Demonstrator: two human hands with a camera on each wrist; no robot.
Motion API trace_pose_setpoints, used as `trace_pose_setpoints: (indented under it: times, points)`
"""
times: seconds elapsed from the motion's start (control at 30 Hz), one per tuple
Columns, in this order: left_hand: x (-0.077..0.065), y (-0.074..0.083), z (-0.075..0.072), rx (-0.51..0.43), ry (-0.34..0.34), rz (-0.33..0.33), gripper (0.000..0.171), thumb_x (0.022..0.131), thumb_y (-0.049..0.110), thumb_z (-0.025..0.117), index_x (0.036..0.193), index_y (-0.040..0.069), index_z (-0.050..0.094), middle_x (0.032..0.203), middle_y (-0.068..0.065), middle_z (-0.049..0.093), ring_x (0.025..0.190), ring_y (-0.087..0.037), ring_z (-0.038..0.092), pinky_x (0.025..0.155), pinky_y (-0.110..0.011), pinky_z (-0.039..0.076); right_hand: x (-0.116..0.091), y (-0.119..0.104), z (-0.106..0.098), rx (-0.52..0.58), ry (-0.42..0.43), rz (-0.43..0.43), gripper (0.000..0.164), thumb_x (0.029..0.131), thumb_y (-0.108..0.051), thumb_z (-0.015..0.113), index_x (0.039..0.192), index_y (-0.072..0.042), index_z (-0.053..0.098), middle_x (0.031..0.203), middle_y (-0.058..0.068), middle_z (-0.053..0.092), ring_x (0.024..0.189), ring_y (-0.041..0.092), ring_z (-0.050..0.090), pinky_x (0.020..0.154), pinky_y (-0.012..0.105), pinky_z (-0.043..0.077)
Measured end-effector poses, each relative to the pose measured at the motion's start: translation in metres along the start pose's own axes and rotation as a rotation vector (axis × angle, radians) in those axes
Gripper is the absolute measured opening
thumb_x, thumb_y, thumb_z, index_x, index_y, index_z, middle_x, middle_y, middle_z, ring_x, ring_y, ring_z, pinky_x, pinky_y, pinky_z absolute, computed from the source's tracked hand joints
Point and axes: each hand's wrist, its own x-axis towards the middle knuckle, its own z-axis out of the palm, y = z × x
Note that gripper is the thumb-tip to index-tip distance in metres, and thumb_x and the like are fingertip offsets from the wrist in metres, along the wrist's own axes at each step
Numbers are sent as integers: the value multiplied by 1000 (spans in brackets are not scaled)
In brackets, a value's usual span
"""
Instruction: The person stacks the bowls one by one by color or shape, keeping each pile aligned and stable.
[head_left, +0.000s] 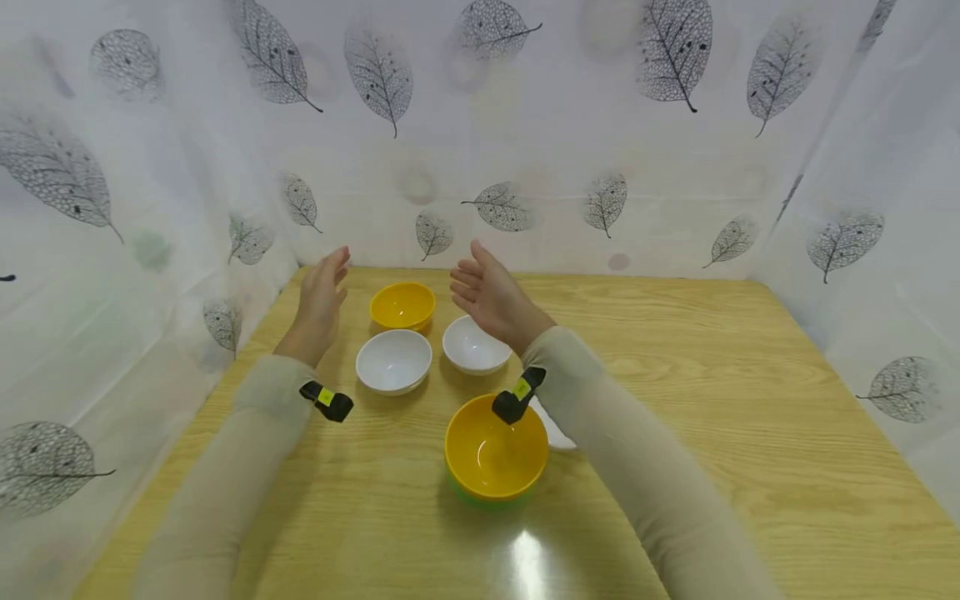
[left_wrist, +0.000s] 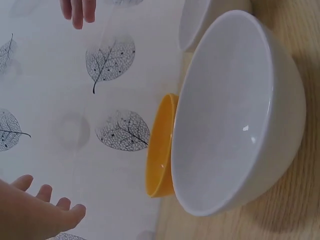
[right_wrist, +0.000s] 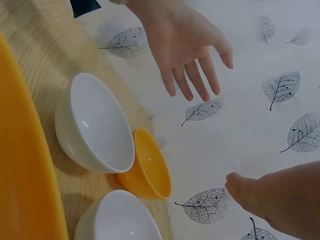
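My left hand [head_left: 315, 304] hovers above the table's left side, fingers extended and holding nothing. Across from it, my right hand [head_left: 498, 300] is raised with its palm turned inward, likewise holding nothing. Between and below them stand a yellow bowl [head_left: 402, 307] at the back, a white bowl [head_left: 393, 363] in front of it, and a second white bowl [head_left: 472, 348] under my right hand. Nearer me, a larger yellow bowl [head_left: 496, 450] sits in a green bowl [head_left: 491, 502], which is mostly hidden. The right wrist view shows my left hand [right_wrist: 185, 42] with fingers spread.
Another white bowl [head_left: 553, 429] stands beside the nested pair, partly covered by my right sleeve. The wooden table [head_left: 712, 400] stretches to the right. A white curtain [head_left: 555, 150] with leaf prints hangs along the back and both sides.
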Motion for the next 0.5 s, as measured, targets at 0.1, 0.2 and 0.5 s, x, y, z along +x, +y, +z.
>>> trace_pose_setpoints:
  times: [0.1, 0.2, 0.5]
  points:
    - [8, -6, -2, -5, 14, -58, 57, 97, 36, 45, 143, 5, 33, 148, -6, 28, 133, -19, 22, 110, -36, 14, 9, 6, 0, -41, 40, 26, 70, 99, -47, 34, 148, 0, 16, 151, 17, 19, 135, 30, 21, 108, 34, 22]
    - [15, -12, -4, -6, 0, -103, 59, 98, 35, 43, 146, 5, 28, 150, -7, 23, 136, -20, 17, 110, -37, 13, 15, 10, 0, -67, 71, 47, 70, 99, -45, 36, 147, 1, 15, 150, 18, 19, 134, 33, 21, 108, 35, 22]
    - [26, -28, -4, 61, -72, -250, 68, 99, 41, 35, 150, 7, 8, 155, -5, 5, 139, -21, 3, 111, -37, 8, 22, 17, 7, -133, 57, 138, 73, 99, -44, 37, 148, 1, 8, 152, 20, 9, 136, 34, 14, 109, 37, 18]
